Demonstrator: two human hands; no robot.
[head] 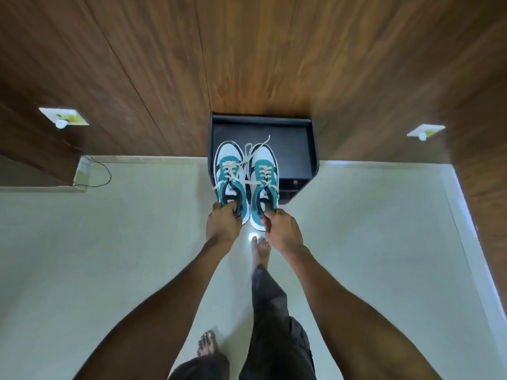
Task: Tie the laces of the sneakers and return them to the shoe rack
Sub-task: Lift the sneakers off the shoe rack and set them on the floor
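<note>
Two teal, white and black sneakers hang side by side in the air, toes pointing away from me. My left hand point(223, 223) grips the heel collar of the left sneaker point(230, 174). My right hand point(282, 229) grips the heel collar of the right sneaker point(264, 179). Their cream laces point(248, 163) lie loose and untied, crossing from one shoe to the other. Just beyond and below the toes stands a black shoe rack point(290, 149) against the wooden wall; its top shelf is bare on the right.
A wood-panelled wall point(247, 50) fills the upper half, with a wall socket point(64, 116) on the left and another socket point(425, 131) on the right. A thin black cable point(105, 174) lies on the pale tiled floor point(109, 256). My bare feet stand below the shoes.
</note>
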